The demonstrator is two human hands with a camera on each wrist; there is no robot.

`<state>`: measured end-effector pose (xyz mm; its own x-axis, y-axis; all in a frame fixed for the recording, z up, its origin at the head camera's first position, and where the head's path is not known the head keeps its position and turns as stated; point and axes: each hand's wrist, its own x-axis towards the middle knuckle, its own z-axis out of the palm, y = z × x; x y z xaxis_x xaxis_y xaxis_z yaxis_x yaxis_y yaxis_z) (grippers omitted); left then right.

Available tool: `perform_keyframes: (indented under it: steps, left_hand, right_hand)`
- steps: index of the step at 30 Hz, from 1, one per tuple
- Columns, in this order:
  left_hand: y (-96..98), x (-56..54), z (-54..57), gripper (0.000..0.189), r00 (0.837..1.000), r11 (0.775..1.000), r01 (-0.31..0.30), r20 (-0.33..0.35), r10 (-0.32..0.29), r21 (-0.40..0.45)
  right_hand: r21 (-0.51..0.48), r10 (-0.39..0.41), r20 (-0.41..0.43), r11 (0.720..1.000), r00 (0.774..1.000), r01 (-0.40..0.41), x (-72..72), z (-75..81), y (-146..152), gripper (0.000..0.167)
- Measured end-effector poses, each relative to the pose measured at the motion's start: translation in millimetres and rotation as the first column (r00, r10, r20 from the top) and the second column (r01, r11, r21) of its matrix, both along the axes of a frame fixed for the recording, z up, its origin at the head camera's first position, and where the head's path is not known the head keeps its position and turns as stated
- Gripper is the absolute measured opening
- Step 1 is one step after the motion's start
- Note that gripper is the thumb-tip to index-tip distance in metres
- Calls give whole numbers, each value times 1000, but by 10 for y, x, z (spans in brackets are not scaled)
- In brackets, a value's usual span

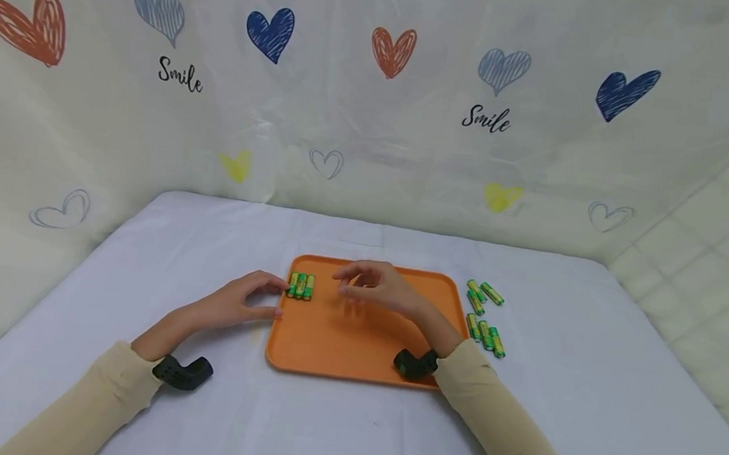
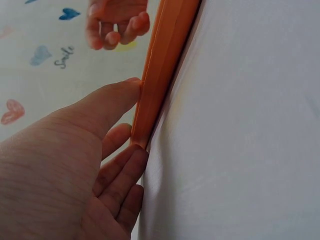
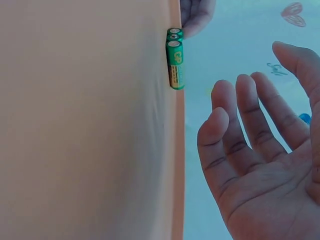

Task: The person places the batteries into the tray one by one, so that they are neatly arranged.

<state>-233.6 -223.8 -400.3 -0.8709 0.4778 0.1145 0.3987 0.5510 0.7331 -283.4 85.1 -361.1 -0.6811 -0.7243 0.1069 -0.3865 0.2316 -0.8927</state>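
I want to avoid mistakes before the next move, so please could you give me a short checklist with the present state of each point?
1. Right hand free: ok; it holds nothing, above the tray.
2. Left hand at the tray: ok; it touches the left edge.
3. Three batteries in a row: ok; side by side near the tray's far left corner.
4. All batteries on the tray: not ok; others lie on the white cloth, right of the tray.
5. Left fingers clear of the row: cannot tell; a fingertip is very near it.
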Motion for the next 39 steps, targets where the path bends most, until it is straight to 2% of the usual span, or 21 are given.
perform_keyframes:
  steps: [7,10,13,21,32,35,39]
  left_hand:
    - [-9,-9,-17,49,1000,1000,-3,0,3,-1]
    - [-7,3,-25,49,1000,1000,-5,-3,5,-1]
    - [-14,17,-45,48,1000,1000,-1,-1,1,0]
    - [-15,-6,-31,48,1000,1000,15,-16,-15,1]
    - [-6,-23,16,49,1000,1000,13,-8,-13,-7]
    - [-11,-22,9,49,1000,1000,9,-1,-9,-6]
    - [-19,-19,0,50,1000,1000,9,5,-9,-7]
  right_hand:
    - [1,-42,-3,999,999,42,15,30,231,38]
    - [-16,-62,22,998,998,63,36,32,342,40]
    - [-40,-54,46,998,997,56,67,21,448,41]
    - [-55,-41,10,998,999,41,148,99,752,41]
    - [33,-211,-55,976,976,213,200,167,1259,37]
    - [49,-241,-77,968,967,246,206,158,1394,36]
    - [42,-257,-53,965,965,260,215,105,1577,34]
